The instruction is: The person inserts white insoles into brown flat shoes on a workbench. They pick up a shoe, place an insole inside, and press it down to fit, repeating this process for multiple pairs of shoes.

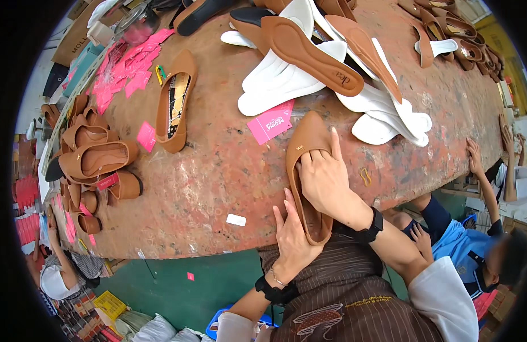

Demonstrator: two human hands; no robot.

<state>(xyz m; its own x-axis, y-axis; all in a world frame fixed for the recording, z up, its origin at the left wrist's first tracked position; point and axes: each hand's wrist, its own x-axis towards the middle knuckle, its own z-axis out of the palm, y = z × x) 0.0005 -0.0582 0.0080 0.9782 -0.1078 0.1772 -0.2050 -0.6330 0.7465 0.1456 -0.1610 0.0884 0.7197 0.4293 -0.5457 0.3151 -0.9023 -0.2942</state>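
Observation:
A brown pointed flat shoe [311, 128] with a small gold ornament lies toe-away near the table's front edge. My right hand [325, 181] has most of its fingers inside the shoe's opening, while one finger stretches along the outer right side. What those fingertips touch is hidden. My left hand [295, 239] holds the shoe's left side near the heel, its thumb out of sight. Just beyond the toe are a pink printed card [270, 122] and a pile of white foam insoles [263, 91]. Brown insoles [312, 54] lie on top of that pile.
Another brown flat [177, 105] with an unlined interior stands at left, near a green-and-yellow cutter [160, 74]. Finished brown shoes [106, 157] crowd the left edge; more [469, 51] sit far right. Pink cards [126, 68] are heaped behind. A person in blue [457, 245] sits at right.

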